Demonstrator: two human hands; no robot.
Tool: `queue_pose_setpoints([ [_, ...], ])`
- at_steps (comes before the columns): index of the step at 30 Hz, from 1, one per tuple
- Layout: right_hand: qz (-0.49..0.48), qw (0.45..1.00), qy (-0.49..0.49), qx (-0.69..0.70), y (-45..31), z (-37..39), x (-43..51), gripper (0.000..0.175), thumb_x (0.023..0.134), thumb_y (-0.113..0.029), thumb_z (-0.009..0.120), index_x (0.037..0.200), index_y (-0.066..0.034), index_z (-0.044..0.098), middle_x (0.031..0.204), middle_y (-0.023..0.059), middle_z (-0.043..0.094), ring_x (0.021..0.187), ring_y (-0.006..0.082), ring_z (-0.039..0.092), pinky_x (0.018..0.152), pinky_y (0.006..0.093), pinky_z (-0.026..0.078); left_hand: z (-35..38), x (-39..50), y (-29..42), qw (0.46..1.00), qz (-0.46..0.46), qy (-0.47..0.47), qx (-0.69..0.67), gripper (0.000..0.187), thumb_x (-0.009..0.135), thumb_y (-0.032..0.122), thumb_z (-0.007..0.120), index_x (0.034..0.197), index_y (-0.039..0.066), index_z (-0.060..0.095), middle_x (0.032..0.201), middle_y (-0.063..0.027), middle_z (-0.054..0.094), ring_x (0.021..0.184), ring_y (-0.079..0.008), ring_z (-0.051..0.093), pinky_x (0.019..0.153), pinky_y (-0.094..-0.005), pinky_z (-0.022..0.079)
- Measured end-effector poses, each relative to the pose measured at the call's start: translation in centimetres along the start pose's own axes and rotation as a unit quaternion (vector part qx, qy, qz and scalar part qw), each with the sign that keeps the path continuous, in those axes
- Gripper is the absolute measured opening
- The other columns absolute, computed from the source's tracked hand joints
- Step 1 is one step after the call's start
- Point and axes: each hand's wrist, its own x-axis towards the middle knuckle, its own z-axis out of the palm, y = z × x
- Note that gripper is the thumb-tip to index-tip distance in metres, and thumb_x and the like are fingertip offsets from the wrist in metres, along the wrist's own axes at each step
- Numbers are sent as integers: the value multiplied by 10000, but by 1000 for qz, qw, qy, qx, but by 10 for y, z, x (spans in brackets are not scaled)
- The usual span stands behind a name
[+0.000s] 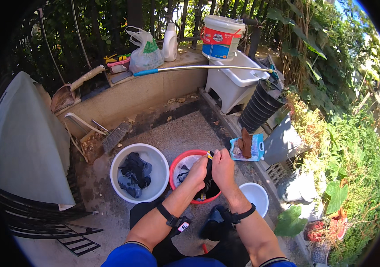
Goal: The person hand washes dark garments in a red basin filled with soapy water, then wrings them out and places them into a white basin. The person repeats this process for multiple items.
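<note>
Both hands grip a black cloth garment point(211, 168) with a little yellow and white at its top edge. My left hand point(196, 172) holds its left side and my right hand point(222, 167) its right side, fists close together. The garment hangs over a red-rimmed basin point(180, 157), where soapy water and more dark cloth show; my hands hide part of it. To the left, a white basin point(114, 163) holds water and a heap of wet dark clothing point(135, 172). A smaller white basin point(258, 197) sits by my right forearm.
A blue plastic pouch point(256, 147) with brown cloth on it lies right of the red-rimmed basin. Behind stand a black ribbed pot stack point(260, 106) and a white sink point(221, 85) bearing a bucket point(221, 38). A broom point(116, 137) and dustpan point(91, 147) are at left.
</note>
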Motion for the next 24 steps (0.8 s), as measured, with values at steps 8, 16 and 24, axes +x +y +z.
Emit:
queue_pose_setpoints([
  [8,3,970,-214,119,5,-38,17,362,1008,-308,706,1178,1,625,1015,130,702,959,208,664,863,365,526,-15,13,27,985,102,-85,112,361,1116,325,519,1272,11,606,1133,-79,690,1018,-148,668,894,-323,558],
  [16,55,912,-91,397,11,-54,41,149,1039,-194,672,985,-58,640,886,-63,577,816,47,508,730,239,423,-44,3,4,801,203,-84,557,481,977,354,685,1259,-31,621,1095,-265,725,1088,-394,702,943,-457,536],
  [24,16,922,105,371,48,-98,70,187,1036,-216,682,951,-52,652,842,-66,519,792,60,452,717,249,396,-47,17,27,908,171,-56,379,292,1037,213,626,1232,0,674,1030,-58,739,948,-120,668,837,-294,529],
])
